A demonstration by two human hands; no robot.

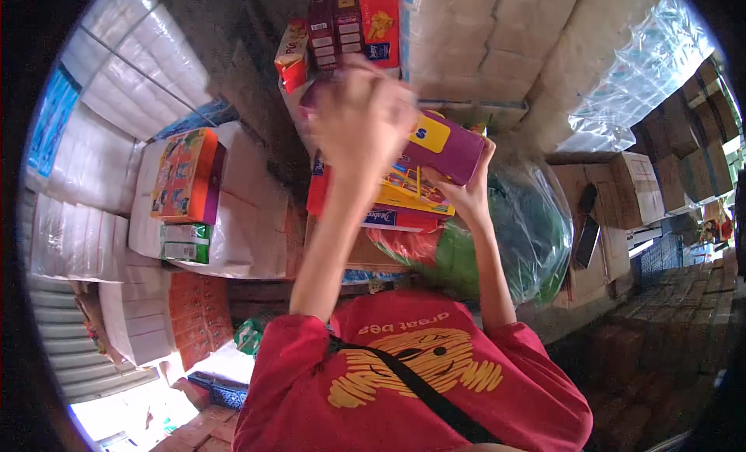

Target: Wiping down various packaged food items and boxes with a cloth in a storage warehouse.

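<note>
My right hand (466, 190) grips the near right end of a purple carton with a yellow panel (451, 140), tilted in front of me. My left hand (364, 111) is blurred above the carton's far left end; whether its fingers hold anything does not show. Beneath the carton lie a yellow printed box (417, 193) and a red box (408, 220). Just beyond my left hand stand purple boxes (348, 35), a red box with a food picture (382, 27) and a white and red box (293, 53).
At left, an orange box (180, 175) and a green box (185, 242) sit on a wrapped carton (250, 242). Clear plastic bags (527, 230) bulge at my right. Beyond them a dark phone-like object (587, 241) lies on a cardboard box (609, 242). Stacked wrapped cartons (466, 50) rise ahead.
</note>
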